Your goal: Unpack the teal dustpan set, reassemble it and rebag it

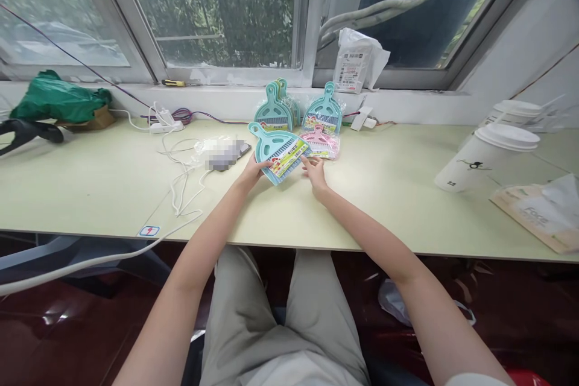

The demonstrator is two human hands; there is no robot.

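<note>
I work from the pale green bench (407, 205), which runs under the window and carries everything here. Far right stands a stack of lidded white cups (488, 154); far left lies a green bag (58, 98), with a white power strip (166, 126) and its cable trailing toward me.

Nearer the middle, a pile of wrapped teal dustpan sets (275, 110) leans by the sill, with another teal one (323, 111) and a pink set (322, 143) just beside it.

The teal dustpan pack (278, 154) I am handling lies flat on the bench, handle pointing up-left. My left hand (251, 174) pinches its lower left edge, thumb on top. My right hand (314, 172) touches the right corner with fingers loosely spread, not closed around anything.

To do this well, I judge the left grip should stay firm on the slippery wrapper while the right steadies the corner, keeping the pack clear of the pink set.
</note>
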